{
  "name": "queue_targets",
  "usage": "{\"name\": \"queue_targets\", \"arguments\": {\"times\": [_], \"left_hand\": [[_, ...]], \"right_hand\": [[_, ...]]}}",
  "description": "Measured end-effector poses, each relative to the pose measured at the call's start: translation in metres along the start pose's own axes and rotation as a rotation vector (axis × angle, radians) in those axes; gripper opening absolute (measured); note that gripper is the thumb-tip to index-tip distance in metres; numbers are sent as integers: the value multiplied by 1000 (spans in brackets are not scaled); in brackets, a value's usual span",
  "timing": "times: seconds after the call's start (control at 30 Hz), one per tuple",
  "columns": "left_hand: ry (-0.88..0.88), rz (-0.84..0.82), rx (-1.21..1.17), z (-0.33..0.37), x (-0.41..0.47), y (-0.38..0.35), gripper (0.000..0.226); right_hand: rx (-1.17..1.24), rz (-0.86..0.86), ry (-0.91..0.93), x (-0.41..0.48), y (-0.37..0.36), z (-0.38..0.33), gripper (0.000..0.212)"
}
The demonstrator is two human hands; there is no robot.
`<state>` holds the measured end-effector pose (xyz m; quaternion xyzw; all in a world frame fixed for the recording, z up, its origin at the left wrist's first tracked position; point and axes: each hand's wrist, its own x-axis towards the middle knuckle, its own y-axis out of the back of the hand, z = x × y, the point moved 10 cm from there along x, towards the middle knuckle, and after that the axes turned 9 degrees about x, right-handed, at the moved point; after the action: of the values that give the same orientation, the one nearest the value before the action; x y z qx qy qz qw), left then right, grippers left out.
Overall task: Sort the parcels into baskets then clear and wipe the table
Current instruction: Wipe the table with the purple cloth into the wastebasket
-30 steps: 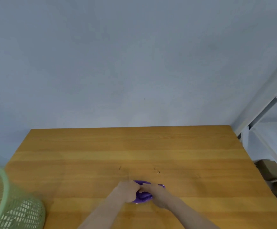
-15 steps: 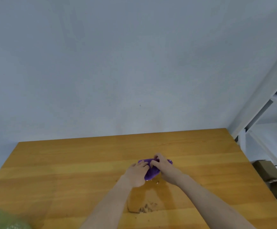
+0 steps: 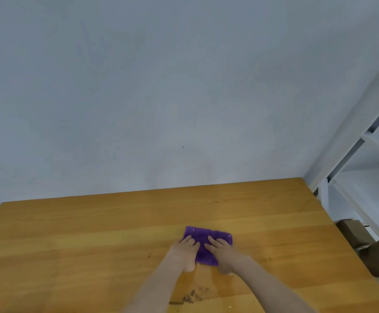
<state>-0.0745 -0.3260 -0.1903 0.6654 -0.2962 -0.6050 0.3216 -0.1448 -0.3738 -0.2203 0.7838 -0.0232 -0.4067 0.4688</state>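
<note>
A folded purple cloth (image 3: 206, 236) lies flat near the middle of the wooden counter (image 3: 93, 233), its near half hidden under both hands. The left hand (image 3: 185, 250) and right hand (image 3: 223, 251) rest side by side on it, fingers straight and pressing down. Dark specks (image 3: 194, 297) nearer the person are too blurred to identify, and the cardboard boxes (image 3: 353, 231) beside the white shelf frame (image 3: 353, 127) are cut off at the right edge.

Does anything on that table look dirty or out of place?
Yes: a patch of dark specks lies on the table near its front edge, between the forearms, where the wood looks wet. A smaller dark mark sits left of the left hand. That hand and the right hand press the cloth farther back.
</note>
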Motion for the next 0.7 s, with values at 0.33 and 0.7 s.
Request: {"name": "queue_targets", "arguments": {"times": [0.33,0.7], "left_hand": [[8,-73,3,28,-33,-16,42],[-98,-187,-67,54,-65,-42,49]], "right_hand": [[-6,-116,93,-41,-23,-17,68],[-12,-142,144,-80,-51,-29,67]]}}
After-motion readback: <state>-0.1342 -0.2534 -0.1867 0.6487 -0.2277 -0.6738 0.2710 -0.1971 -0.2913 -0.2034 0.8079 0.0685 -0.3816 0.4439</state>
